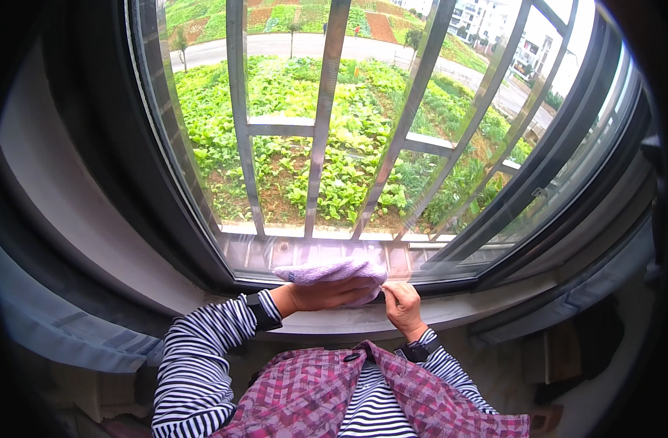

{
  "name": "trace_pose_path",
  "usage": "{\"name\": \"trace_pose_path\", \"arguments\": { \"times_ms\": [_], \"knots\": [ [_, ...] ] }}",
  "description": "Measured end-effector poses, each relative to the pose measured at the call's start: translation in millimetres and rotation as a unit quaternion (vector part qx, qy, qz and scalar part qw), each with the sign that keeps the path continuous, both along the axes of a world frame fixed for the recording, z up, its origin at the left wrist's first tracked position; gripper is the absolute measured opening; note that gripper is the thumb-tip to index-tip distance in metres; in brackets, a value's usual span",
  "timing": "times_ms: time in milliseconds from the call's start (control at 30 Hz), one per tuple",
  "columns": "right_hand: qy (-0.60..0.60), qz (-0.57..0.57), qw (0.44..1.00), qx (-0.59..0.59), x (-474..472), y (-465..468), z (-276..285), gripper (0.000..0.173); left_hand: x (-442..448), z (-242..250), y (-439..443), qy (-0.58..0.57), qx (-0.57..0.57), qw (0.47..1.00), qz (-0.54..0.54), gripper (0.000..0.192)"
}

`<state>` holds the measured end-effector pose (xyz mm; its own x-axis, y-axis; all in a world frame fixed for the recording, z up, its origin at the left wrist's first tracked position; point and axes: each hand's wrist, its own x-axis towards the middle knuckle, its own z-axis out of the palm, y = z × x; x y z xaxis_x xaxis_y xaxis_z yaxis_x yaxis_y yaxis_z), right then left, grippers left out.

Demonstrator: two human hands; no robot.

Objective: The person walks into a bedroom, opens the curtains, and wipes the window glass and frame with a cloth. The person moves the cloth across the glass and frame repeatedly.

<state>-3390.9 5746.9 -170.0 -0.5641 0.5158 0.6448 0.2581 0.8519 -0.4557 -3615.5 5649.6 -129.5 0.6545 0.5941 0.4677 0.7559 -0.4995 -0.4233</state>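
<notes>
A lilac terry cloth (326,272) is bunched low in front of the window glass, just above the pale sill (334,321). My left hand (320,295) grips it from the near side, with the fingers partly tucked into its folds. At the cloth's right end, the thumb and forefinger of my right hand (404,306) are pinched together on what looks like its edge; the exact contact is small and hard to make out. Behind the cloth, the window pane (290,191) carries a faint reflection.
Dark window frame (175,230) surrounds the pane, with metal security bars (320,126) outside it. Pale blue curtains hang at the left (65,323) and right (575,295). Beyond the bars lies a leafy vegetable plot (339,164). Wooden furniture (558,353) stands at lower right.
</notes>
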Motion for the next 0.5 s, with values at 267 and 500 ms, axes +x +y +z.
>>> {"name": "trace_pose_path", "arguments": {
  "times_ms": [267, 500],
  "knots": [
    [0.004, 0.010, 1.000, 0.004, 1, 1, -12, 0.011, -53, -7, -57, -0.018, -0.037, 0.998, 0.053, 0.042],
    [0.001, -0.003, 1.000, 0.026, -1, -3, -16, 0.015, -89, 2, -108, -0.037, 0.077, 0.969, 0.231, 0.028]
  ]
}}
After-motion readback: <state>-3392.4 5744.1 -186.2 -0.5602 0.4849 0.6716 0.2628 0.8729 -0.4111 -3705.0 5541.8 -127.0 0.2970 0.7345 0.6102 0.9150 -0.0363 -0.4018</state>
